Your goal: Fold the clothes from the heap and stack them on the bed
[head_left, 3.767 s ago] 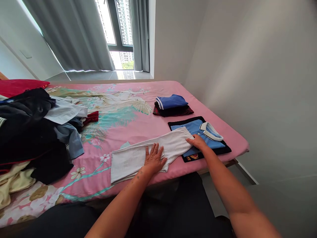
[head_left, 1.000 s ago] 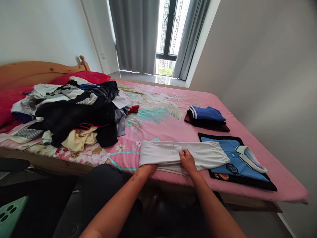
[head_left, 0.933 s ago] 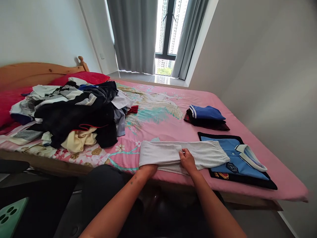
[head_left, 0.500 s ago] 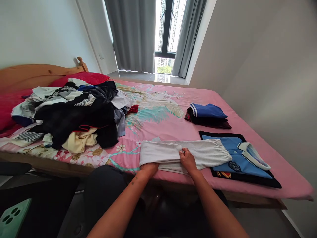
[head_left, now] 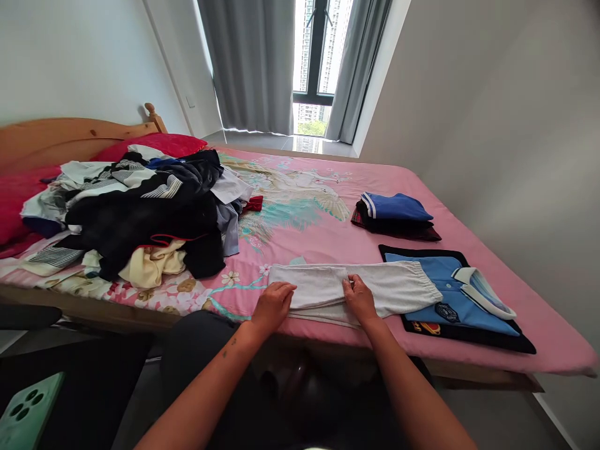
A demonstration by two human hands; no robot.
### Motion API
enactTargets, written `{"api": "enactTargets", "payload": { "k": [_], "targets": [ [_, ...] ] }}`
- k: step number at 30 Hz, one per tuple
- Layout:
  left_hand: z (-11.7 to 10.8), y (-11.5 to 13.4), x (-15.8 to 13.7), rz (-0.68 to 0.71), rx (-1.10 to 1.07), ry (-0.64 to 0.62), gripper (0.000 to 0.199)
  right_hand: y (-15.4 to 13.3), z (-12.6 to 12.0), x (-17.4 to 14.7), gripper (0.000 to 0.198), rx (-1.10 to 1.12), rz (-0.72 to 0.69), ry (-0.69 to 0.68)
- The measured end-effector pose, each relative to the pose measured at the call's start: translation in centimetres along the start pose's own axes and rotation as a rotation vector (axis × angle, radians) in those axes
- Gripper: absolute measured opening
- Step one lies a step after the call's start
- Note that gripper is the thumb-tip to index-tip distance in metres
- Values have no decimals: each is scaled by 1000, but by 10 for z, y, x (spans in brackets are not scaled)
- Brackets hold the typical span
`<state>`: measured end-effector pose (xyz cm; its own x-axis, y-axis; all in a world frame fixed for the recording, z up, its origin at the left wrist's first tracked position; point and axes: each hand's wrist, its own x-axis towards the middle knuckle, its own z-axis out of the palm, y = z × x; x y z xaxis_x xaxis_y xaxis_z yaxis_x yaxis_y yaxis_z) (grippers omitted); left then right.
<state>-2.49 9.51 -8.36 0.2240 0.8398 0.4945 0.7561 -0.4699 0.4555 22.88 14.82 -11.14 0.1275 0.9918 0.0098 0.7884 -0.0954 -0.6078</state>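
- Bed (head_left: 312, 240): pink patterned cover carries all the garments noted here.
- Clothes pile (head_left: 140, 212): loose heap at the left of the bed, mostly black and white, a cream piece at its near side; well apart from both hands.
- Light grey trousers (head_left: 391, 284): laid lengthwise along the near edge of the bed, lower part turned back over itself; elastic end at right overlaps the shirt.
- Light blue shirt (head_left: 438, 284): folded, pale collar to the right, flat on a black garment (head_left: 525, 345).
- Folded stack (head_left: 398, 208): blue piece on top, black and dark red plaid beneath; beyond the shirt, apart from it.
- Left hand (head_left: 272, 309): main change. At 0.5 s ago its fingers were hidden under the turned-back cloth; now they show, slightly curled, at the near left end of the trousers. Light touch or pinch: cannot tell.
- Right hand (head_left: 360, 300): little changed; thumb and fingers appear to pinch the edge of the turned-back layer, about mid-length.
- Reading: with the left hand out from beneath, the fold seems to lie flat unaided at that end, the right hand keeping its edge aligned. Judged, not measured.
- Green phone (head_left: 40, 406): lower left, off the bed.
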Motion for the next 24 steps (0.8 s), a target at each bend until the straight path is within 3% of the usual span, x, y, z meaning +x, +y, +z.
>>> {"api": "enactTargets", "payload": {
  "k": [2,5,9,12,14,19,21,24],
  "targets": [
    [3,-22,10,-1,41,-21,26,2,-1,1,30,-13,10,-7],
    [8,-42,12,-32,165,-162,31,4,-3,-1,30,-65,-12,69],
    [10,-44,14,-98,267,-321,34,-14,-5,-7,27,-56,-266,219],
    [15,-33,25,-57,256,-319,38,-38,1,-10,31,-46,-465,127],
    [23,-27,32,-38,280,-330,42,-48,10,-9,36,-119,-519,31],
    [44,-31,28,-82,407,-451,67,-33,26,0,58,-308,-406,-188],
    [48,-38,26,-77,432,-468,68,-19,19,3,59,-297,-412,-113],
    [50,-46,28,-84,443,-479,68,12,-15,6,49,-254,-315,225]
  ]
}}
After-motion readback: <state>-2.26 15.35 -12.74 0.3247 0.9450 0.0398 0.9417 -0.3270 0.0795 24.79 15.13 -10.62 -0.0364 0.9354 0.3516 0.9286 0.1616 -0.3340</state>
